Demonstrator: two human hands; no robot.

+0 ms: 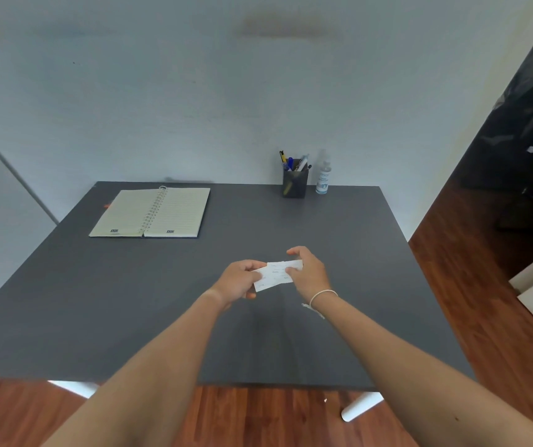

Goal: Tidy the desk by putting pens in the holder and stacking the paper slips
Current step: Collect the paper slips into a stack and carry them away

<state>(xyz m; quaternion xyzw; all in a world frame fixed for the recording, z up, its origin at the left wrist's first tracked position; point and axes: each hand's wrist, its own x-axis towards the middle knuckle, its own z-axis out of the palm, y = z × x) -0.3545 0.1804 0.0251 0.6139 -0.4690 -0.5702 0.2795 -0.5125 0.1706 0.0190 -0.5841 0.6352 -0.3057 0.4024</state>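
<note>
Above the middle of a dark grey table (pixel 339 253), a person grips a small bundle of white paper slips (pixel 276 275) between both hands, the left hand (pixel 241 280) pinching one end and the right hand (pixel 308 272) the other. At the far edge, pens (pixel 292 162) stand in a dark holder (pixel 295 183) beside a spray bottle (pixel 323 175); an open spiral notebook (pixel 152 212) lies far left.
</note>
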